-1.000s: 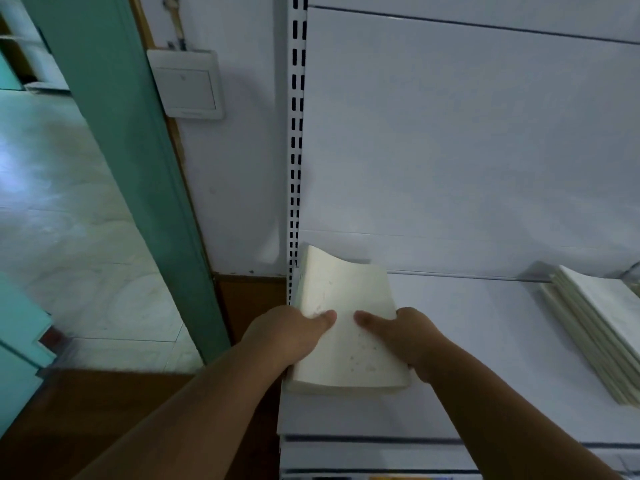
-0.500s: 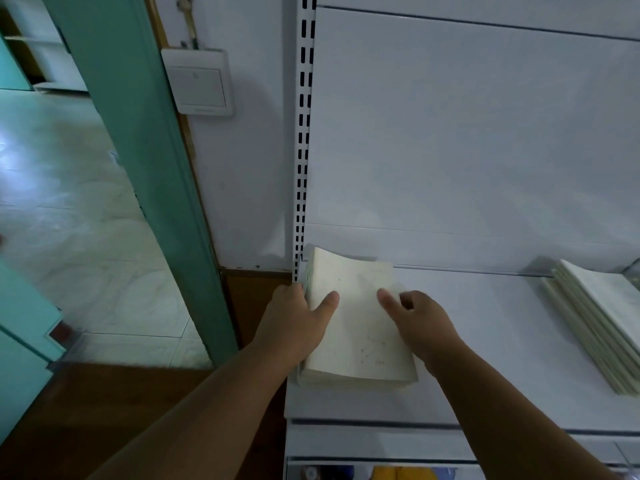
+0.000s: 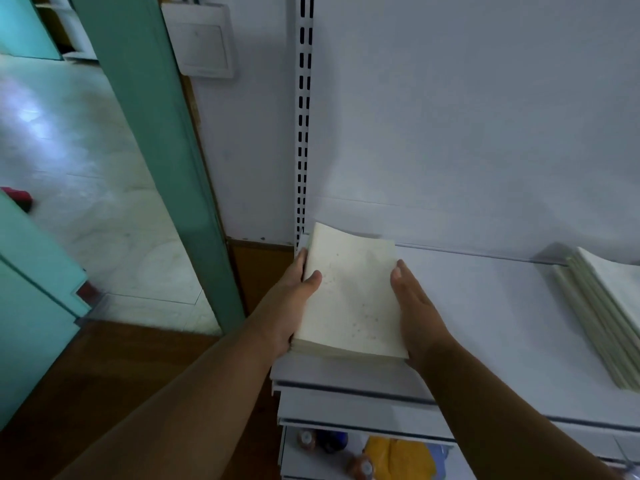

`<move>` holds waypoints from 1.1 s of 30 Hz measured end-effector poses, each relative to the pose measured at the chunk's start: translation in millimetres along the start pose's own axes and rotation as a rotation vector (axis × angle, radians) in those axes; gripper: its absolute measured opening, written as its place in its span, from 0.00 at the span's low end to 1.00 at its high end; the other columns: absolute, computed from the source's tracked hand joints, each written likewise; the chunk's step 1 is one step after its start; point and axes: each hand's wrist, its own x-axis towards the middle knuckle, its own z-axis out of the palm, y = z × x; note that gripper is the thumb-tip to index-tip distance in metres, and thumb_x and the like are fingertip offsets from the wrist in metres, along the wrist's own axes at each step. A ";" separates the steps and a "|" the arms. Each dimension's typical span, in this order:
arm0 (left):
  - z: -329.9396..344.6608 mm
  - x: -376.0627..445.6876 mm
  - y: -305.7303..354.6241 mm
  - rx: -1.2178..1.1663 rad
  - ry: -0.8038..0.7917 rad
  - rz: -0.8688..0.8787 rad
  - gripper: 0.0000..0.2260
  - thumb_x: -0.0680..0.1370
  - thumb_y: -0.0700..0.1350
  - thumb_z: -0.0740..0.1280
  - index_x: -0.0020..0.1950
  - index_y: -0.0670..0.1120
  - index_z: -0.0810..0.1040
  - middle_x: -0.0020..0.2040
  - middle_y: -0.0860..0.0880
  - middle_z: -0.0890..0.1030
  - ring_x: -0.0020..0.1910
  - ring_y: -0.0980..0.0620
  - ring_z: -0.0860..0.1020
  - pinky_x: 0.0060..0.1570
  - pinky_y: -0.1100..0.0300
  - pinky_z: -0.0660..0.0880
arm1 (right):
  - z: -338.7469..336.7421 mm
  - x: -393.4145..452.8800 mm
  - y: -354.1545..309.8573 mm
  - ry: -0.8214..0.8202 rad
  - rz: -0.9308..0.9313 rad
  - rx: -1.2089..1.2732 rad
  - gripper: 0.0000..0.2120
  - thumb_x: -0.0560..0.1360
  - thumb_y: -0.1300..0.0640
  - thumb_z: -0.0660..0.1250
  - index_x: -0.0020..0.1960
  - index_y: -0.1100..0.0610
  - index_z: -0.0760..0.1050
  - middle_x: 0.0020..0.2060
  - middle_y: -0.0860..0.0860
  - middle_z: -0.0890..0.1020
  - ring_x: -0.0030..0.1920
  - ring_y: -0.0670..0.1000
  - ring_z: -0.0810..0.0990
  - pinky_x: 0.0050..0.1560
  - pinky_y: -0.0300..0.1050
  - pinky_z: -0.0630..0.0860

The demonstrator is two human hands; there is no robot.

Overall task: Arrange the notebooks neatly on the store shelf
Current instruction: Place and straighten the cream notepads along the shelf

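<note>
A stack of cream notebooks (image 3: pixel 349 292) lies at the left end of the white shelf (image 3: pixel 485 323), its far edge near the back panel. My left hand (image 3: pixel 287 306) holds the stack's left side, thumb laid over the top cover and fingers along the edge. My right hand (image 3: pixel 419 310) presses flat against the stack's right side with straight fingers. A second stack of notebooks (image 3: pixel 602 313) lies fanned out and askew at the shelf's right end, partly cut off by the frame.
A slotted upright post (image 3: pixel 303 133) borders the shelf on the left. Left of it are a wall plate (image 3: pixel 201 39) and a green door frame (image 3: pixel 156 133). Bottles and a yellow pack (image 3: pixel 398 455) sit on the shelf below.
Both hands moved from the top of the stack to its sides. My right hand went from a fingertip touch on the cover to a flat press on the right edge.
</note>
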 end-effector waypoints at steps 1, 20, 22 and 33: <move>0.5 0.2 0.8 -0.011 0.017 -0.010 0.24 0.83 0.50 0.60 0.76 0.65 0.58 0.63 0.51 0.76 0.57 0.46 0.79 0.52 0.47 0.78 | -0.2 1.3 0.0 0.005 0.009 -0.027 0.32 0.79 0.32 0.54 0.80 0.40 0.53 0.72 0.45 0.69 0.65 0.53 0.75 0.62 0.55 0.77; -38.1 -38.1 -15.2 0.914 -0.163 0.219 0.41 0.71 0.64 0.71 0.78 0.56 0.56 0.72 0.58 0.68 0.64 0.59 0.71 0.60 0.61 0.73 | -14.0 -44.6 -4.7 -0.007 -0.079 -1.106 0.32 0.66 0.27 0.69 0.56 0.51 0.71 0.46 0.44 0.75 0.42 0.44 0.73 0.36 0.34 0.67; -32.4 -37.5 -10.7 0.960 -0.150 0.297 0.33 0.72 0.58 0.74 0.73 0.55 0.65 0.64 0.60 0.74 0.55 0.62 0.74 0.46 0.72 0.70 | -14.1 -41.1 -9.5 -0.014 -0.057 -1.168 0.30 0.67 0.26 0.67 0.50 0.51 0.70 0.40 0.46 0.74 0.38 0.43 0.71 0.34 0.37 0.64; -30.4 -38.1 -25.0 1.283 0.034 0.303 0.22 0.70 0.54 0.76 0.59 0.48 0.76 0.53 0.51 0.81 0.48 0.55 0.79 0.49 0.58 0.78 | -20.3 -44.3 -5.2 -0.086 -0.098 -1.280 0.22 0.70 0.37 0.74 0.49 0.50 0.68 0.45 0.47 0.73 0.47 0.49 0.72 0.47 0.42 0.68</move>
